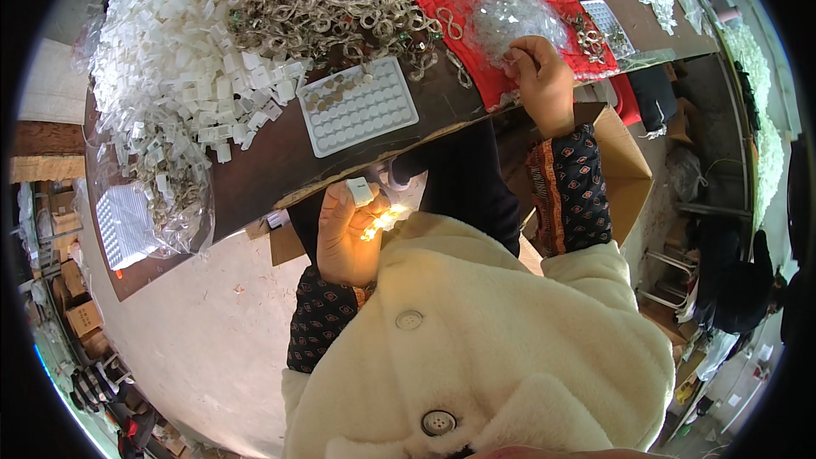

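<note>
Far L on brown table [246,172]: ridged white tray [127,225], then big heap of small white plastic cases [183,55]. Next, pile of wire light-string coils [331,0]. Below, L hand [344,246], held off table edge, pinching one white case [360,192] betw. thumb & fingers; lit string [381,223] glows by palm. Just above, pocketed tray [374,119] w/ some round discs [327,98]. To R, red cloth [463,42] under clear plastic pile [514,13]; R hand [546,89] at its edge, fingers curled, can't tell if gripping any.
</note>
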A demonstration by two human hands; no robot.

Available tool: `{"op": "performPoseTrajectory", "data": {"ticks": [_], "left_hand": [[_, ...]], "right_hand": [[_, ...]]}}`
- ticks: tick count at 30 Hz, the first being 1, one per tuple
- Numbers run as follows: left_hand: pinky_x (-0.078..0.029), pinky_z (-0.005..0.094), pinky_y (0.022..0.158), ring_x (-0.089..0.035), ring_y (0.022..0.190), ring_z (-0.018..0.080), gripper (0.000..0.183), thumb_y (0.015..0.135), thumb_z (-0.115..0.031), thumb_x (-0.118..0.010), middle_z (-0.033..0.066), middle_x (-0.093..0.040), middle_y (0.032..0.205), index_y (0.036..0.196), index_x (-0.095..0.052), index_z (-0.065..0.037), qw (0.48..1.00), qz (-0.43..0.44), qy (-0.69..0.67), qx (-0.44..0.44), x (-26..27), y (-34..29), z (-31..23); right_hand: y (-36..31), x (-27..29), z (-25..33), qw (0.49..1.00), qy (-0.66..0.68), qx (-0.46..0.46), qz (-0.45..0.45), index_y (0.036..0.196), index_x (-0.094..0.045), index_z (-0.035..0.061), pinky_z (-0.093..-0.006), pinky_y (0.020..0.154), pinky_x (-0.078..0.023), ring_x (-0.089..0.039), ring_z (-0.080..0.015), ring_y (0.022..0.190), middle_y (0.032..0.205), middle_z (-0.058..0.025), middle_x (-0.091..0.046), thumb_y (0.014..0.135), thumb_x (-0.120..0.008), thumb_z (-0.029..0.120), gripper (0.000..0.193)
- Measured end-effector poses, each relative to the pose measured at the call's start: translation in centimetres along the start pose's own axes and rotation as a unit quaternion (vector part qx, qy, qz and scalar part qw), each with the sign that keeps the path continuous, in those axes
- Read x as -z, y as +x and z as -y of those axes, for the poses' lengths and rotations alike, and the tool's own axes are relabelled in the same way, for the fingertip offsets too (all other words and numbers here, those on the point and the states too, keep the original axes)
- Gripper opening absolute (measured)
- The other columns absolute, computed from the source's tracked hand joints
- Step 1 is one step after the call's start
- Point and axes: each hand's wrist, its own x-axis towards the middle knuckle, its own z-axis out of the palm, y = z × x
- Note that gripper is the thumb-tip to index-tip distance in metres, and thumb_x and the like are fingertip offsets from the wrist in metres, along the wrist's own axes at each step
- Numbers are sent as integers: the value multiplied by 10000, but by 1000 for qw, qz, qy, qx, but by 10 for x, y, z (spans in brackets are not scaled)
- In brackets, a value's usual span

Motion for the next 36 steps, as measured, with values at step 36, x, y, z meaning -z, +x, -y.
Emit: {"op": "performPoseTrajectory", "data": {"ticks": [36], "left_hand": [[-514, 308, 850, -642, 929, 144, 168, 936, -1, -650, 90, -685, 1016, 1099, -614, 17, 990, -41, 82, -110, -3, -26, -16]], "right_hand": [[-109, -61, 139, 883, 63, 374, 277, 1012, -622, -8, -369, 650, -525, -641, -330, 749, 867, -147, -638, 849, -663, -68, 179]]}}
